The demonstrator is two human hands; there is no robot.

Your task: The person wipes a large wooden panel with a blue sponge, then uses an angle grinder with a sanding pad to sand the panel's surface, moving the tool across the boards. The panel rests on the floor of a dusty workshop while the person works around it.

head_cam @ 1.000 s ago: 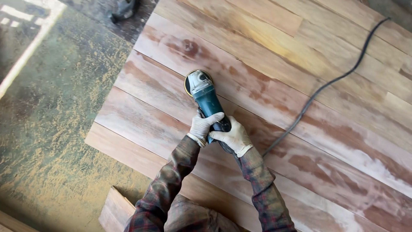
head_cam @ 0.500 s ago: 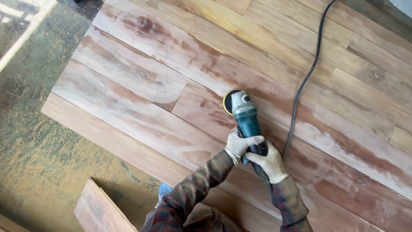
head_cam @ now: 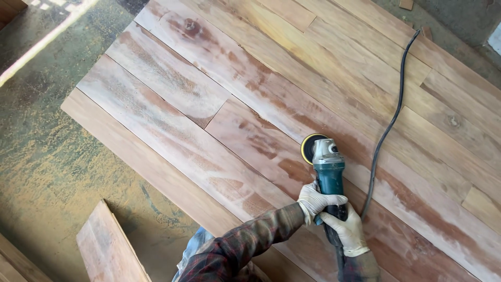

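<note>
Low on the joined wooden boards [head_cam: 209,120], both gloved hands close around the teal angle grinder [head_cam: 327,177]. Left hand [head_cam: 316,201] wraps the body from the side; right hand [head_cam: 345,228] clamps the rear handle, wrist bent. Its sanding disc [head_cam: 309,148] lies flat on the wood, black cable [head_cam: 389,125] trailing away.

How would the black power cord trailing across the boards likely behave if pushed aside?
The power cord lies in loose curves over the wooden boards, so it is probably floppy and light. It would likely slide easily, dragging behind the grinder.
</note>
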